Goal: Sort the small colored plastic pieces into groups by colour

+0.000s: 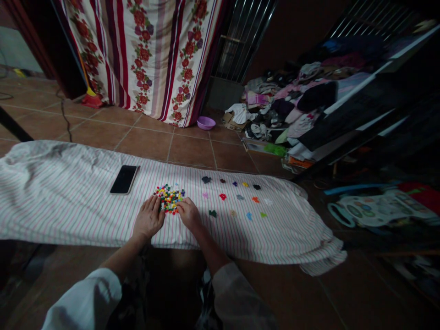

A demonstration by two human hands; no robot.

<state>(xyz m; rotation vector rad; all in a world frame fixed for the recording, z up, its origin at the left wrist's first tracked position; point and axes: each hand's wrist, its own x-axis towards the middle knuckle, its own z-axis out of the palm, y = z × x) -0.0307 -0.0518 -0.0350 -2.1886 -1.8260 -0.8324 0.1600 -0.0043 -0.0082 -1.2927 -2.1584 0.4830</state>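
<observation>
A pile of tiny multicoloured pieces [169, 196], too small for me to tell their kind, lies spread on a striped cloth [92, 220]. My left hand [150, 216] rests flat at the pile's left edge, fingers stretched out. At the right edge, my right hand [189, 213] has its fingertips pinched together against the pieces; anything between them is too small to make out. To the right, little single-colour heaps sit in rough rows, among them a red heap [223, 196], a dark green heap [212, 213], a yellow heap [245, 184] and an orange heap [255, 200].
A phone [124, 179] lies on the cloth left of the pile. Beyond the cloth are a tiled floor, a purple bowl [206, 123], a floral curtain [140, 55] and a red broom [92, 99]. Heaped clothes [285, 101] fill the back right.
</observation>
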